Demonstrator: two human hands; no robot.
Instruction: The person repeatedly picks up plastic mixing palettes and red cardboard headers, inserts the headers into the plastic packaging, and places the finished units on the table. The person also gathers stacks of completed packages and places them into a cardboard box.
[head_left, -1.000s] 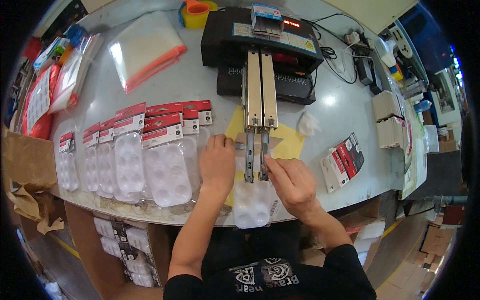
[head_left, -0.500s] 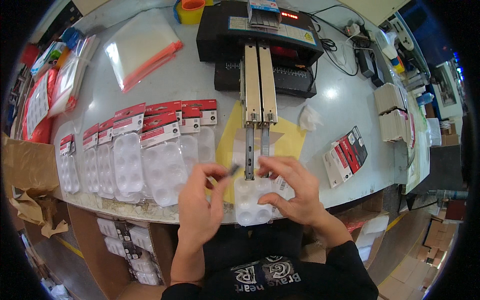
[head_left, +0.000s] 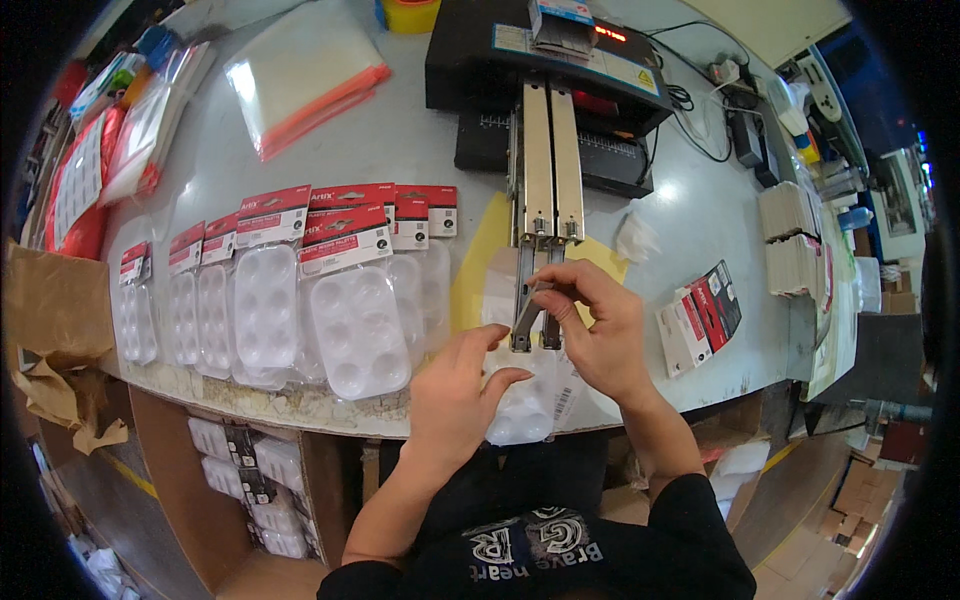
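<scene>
The grey strip (head_left: 531, 312) seemed to have passed from my left hand (head_left: 452, 400) to my right hand (head_left: 605, 335), whose grip pinched it aslant at the ends of the rails (head_left: 524, 270); the work, I judged, had come to aligning it there. My left grip stood parted, nothing visible in it, near the palette (head_left: 520, 425) at the desk's (head_left: 415, 150) edge.

head: left fisheye | head-worn | facing down | near left hand (head_left: 450, 400), right hand (head_left: 608, 335), tabletop (head_left: 692, 205)
</scene>
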